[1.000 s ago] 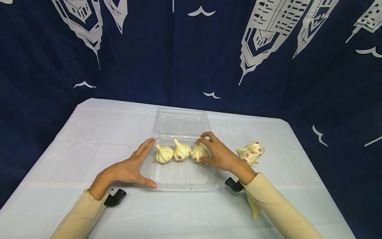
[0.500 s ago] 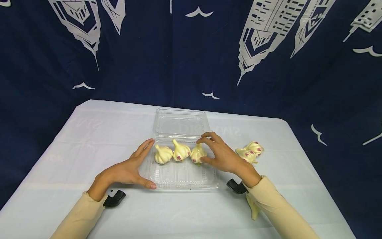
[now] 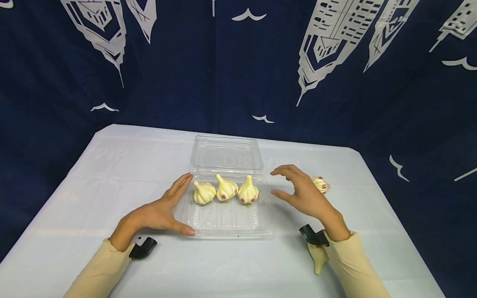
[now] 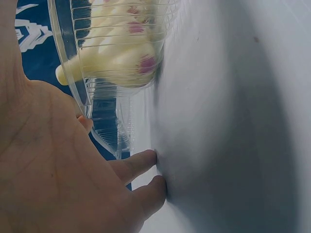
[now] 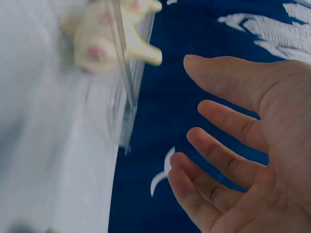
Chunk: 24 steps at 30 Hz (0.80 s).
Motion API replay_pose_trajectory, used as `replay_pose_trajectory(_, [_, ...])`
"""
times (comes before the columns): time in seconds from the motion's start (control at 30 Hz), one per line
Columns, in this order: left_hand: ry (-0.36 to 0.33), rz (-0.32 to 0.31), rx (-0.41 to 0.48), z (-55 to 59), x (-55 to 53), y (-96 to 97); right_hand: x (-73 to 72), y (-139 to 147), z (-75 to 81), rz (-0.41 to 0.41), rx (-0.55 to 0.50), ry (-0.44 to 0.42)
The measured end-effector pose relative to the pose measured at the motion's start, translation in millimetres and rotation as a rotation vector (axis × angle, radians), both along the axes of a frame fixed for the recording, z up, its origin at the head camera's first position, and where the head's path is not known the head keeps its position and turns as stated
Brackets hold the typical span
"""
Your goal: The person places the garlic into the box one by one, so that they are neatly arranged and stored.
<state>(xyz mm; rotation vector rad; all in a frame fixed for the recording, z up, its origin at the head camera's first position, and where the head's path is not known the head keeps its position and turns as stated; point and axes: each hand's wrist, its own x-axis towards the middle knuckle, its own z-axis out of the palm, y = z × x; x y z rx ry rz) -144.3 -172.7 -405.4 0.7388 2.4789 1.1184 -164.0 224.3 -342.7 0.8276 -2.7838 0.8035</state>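
Observation:
A clear plastic clamshell box [image 3: 227,221] lies with its lid [image 3: 227,153] folded back on the white table. Three garlic bulbs, a left one [image 3: 204,193], a middle one [image 3: 226,188] and a right one [image 3: 248,191], stand in a row in its base. My left hand [image 3: 158,213] spans the box's left side with thumb and fingers spread; in the left wrist view two fingertips [image 4: 148,158] meet the tabletop beside the box wall. To the right of the box, my right hand [image 3: 303,192] hovers with its fingers loosely bent and nothing in it.
Another garlic bulb [image 3: 320,184] shows just behind my right hand, which hides part of the table there. A further bulb [image 3: 317,258] lies near the right sleeve, below the black wrist camera [image 3: 314,235]. A dark blue printed curtain [image 3: 238,62] hangs behind the table.
My right hand has let go of the right garlic bulb and moved right, out of the box. That bulb stays upright in the row. The left hand holds its place.

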Motion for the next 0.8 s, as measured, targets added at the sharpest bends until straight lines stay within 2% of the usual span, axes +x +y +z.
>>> replay_pose_trajectory(0.27, [0.001,0.000,0.001,0.4,-0.4,-0.6,3.7,34.0,-0.4,-0.125,0.039,-0.053])
replay_pose_trajectory(0.43, [-0.003,0.003,-0.001,2.6,-0.9,-1.1,2.7,51.2,-7.7,-0.170,0.044,-0.081])
replay_pose_trajectory(0.6, [-0.006,0.003,0.000,2.8,-0.4,-0.5,5.0,64.8,-15.2,-0.215,0.055,-0.144])
replay_pose_trajectory(0.8, [-0.009,-0.003,0.004,1.5,1.2,0.3,5.0,74.2,-23.1,-0.237,0.089,-0.124])
